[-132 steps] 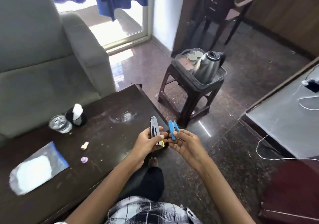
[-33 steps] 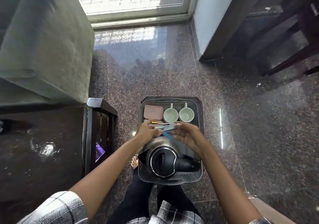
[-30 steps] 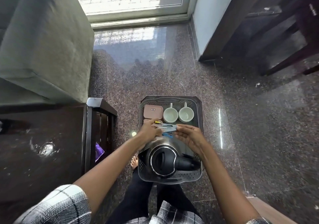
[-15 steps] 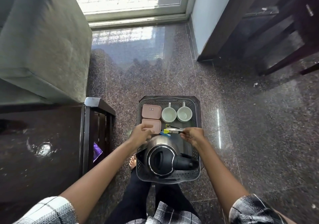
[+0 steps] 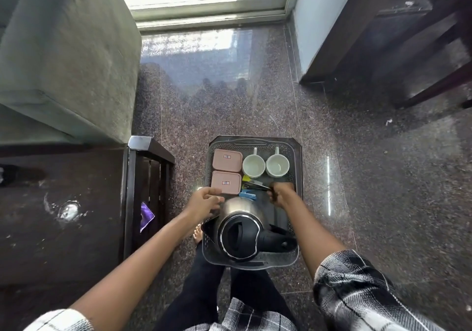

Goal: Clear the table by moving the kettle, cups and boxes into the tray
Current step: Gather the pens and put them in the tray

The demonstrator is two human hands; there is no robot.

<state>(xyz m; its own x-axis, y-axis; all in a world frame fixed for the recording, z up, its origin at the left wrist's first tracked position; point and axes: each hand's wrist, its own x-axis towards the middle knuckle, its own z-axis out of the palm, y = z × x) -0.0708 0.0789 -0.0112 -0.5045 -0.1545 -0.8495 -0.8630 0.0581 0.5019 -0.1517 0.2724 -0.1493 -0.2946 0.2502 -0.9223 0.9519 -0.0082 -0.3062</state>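
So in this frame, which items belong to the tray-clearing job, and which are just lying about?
Part of the job:
tray
kettle
two white cups
two pink boxes
small tools at the right hand, left hand beside

Lying about:
purple wrapper under the dark table
grey sofa

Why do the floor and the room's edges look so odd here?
In the head view, window light glares off the polished floor, washing it pale; the wide-angle lens bends the sofa and the wall edges outward; the tray at centre stays fairly sharp.
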